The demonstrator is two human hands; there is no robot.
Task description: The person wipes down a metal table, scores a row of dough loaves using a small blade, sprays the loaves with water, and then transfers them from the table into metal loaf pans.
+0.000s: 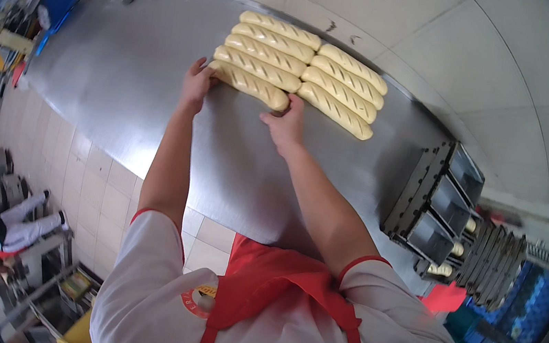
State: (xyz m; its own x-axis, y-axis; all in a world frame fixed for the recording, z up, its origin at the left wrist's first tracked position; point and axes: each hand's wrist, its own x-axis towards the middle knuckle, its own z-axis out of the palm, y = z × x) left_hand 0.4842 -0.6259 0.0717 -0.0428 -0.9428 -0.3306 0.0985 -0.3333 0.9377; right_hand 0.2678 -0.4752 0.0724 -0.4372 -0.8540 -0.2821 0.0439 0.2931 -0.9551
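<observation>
1. Your grip: left hand [197, 86] and right hand [287, 127] are each wrapped on one end of the left column's front dough loaf [249, 85], nearer the counter's [136, 63] back edge than its front.
2. Pinch too hard and you'd probably dent it; shove it and the neighbouring loaf [257, 67] could squish.
3. Room's toward the left end and front edge; tins [450, 203] crowd the right end.

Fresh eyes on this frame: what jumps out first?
The pale, slashed loaves stand out first, in two columns at upper centre on the steel table. The left hand and right hand are at opposite ends of the nearest loaf in the left column. Next comes the bright red apron at bottom centre.
</observation>
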